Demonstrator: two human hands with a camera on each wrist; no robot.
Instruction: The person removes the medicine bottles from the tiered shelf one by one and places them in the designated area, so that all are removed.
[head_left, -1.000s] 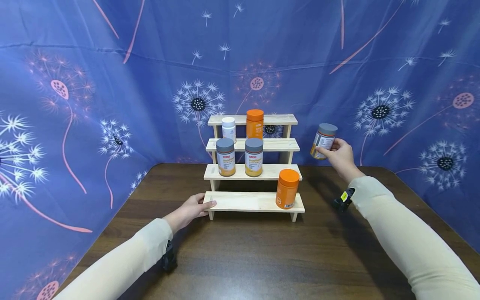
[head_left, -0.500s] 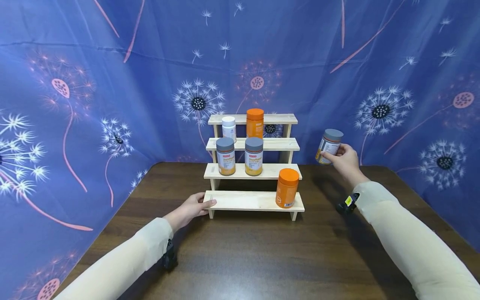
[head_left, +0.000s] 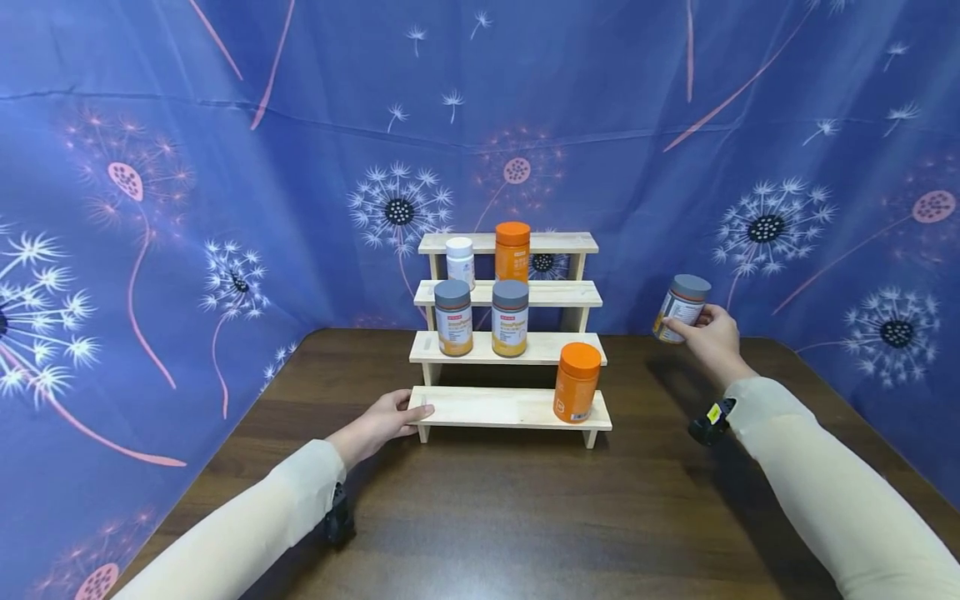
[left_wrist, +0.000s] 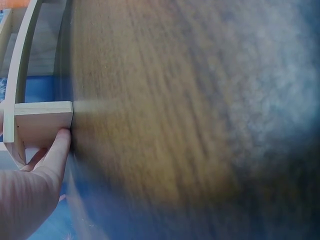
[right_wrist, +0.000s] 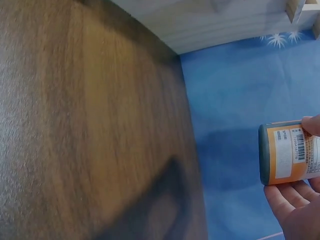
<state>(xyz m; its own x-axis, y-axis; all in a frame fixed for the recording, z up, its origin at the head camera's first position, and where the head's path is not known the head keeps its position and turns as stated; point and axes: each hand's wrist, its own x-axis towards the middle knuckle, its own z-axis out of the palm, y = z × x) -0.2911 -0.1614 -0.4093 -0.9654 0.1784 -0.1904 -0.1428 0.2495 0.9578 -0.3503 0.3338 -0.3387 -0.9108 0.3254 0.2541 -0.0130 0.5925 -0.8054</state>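
Currently; right fingers (right_wrist: 278,201) grip grey-capped jar (head_left: 679,308), contents hidden; left fingers (left_wrist: 59,149) hold bottom shelf (head_left: 487,407) bearing orange jar (head_left: 577,383)

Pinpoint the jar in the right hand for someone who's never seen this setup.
In the head view, find the pale four-tier wooden rack on the dark table. Right of it, the right hand holds a grey-lidded jar in the air. It is tilted and off the rack, whereas its two lookalikes stand upright on the second tier from the bottom.
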